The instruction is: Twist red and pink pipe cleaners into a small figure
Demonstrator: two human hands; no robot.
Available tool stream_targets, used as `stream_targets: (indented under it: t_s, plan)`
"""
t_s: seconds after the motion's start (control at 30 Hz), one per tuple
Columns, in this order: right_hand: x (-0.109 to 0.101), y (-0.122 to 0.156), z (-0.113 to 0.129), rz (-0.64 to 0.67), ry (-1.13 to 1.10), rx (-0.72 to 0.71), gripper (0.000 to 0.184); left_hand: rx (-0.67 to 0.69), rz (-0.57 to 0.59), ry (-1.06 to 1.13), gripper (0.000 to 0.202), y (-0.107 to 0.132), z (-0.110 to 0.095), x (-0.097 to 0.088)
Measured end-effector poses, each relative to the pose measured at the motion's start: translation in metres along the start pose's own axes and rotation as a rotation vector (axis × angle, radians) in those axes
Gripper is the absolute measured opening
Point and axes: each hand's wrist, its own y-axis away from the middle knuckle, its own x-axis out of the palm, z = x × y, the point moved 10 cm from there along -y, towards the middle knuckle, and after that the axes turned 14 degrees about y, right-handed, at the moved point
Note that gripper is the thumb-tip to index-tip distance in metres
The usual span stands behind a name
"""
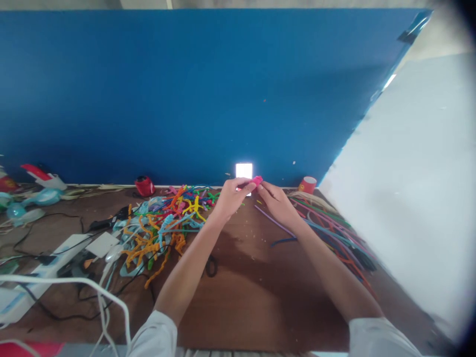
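Note:
My left hand [233, 195] and my right hand [275, 199] meet at the far middle of the brown table [245, 292]. Both pinch a small pink pipe-cleaner piece [256, 181] between their fingertips, just in front of a bright white phone screen [244, 171]. A tangled pile of twisted pipe cleaners [165, 220] in orange, yellow, light blue and red lies to the left of my left hand. Straight pipe cleaners [330, 230] lie fanned out under and to the right of my right forearm.
A blue partition [193, 94] stands behind the table and a white board [416, 188] closes the right side. A red cup [307, 185] and a red object [145, 186] sit at the back edge. White cables and a power strip [55, 258] crowd the left front.

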Motion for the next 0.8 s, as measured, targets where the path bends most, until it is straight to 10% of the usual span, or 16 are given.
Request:
stream_targets:
  t_s: [0.8]
  plan:
    - [0.017,0.015,-0.022,0.294,-0.557,0.34,0.03,-0.069,-0.259,0.192,0.029,-0.007,0.006,-0.049]
